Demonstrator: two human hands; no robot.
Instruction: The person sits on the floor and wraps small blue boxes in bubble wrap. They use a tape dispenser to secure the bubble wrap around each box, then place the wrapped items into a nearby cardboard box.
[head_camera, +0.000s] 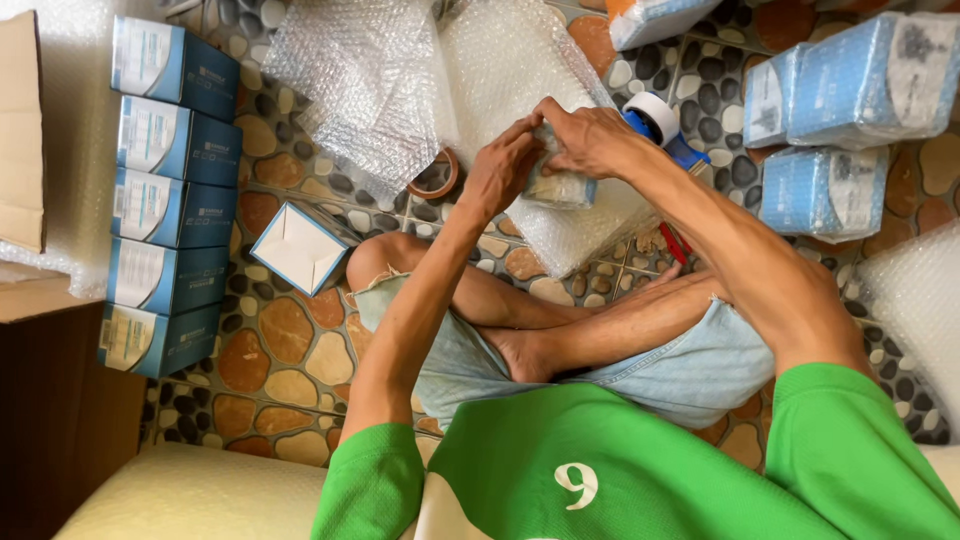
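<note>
A small box half-wrapped in bubble wrap (560, 185) sits between both hands, held up above the crossed legs and the stone-patterned floor (290, 350). The left hand (500, 170) pinches its near edge, fingers curled and pressed together on the wrap. The right hand (590, 140) comes over the top, fingertips bent down and gripping the far side; whether the thumb is under the box I cannot quite tell from here. A loose bubble wrap sheet (370, 80) lies on the floor beyond, with a brown tape roll (437, 178) just beside it. A tape dispenser (660, 125) sits behind the right wrist. An open blue box (300, 247) lies near the left knee, a row of blue boxes (165, 200) further left, wrapped parcels (840, 110) on the right.
</note>
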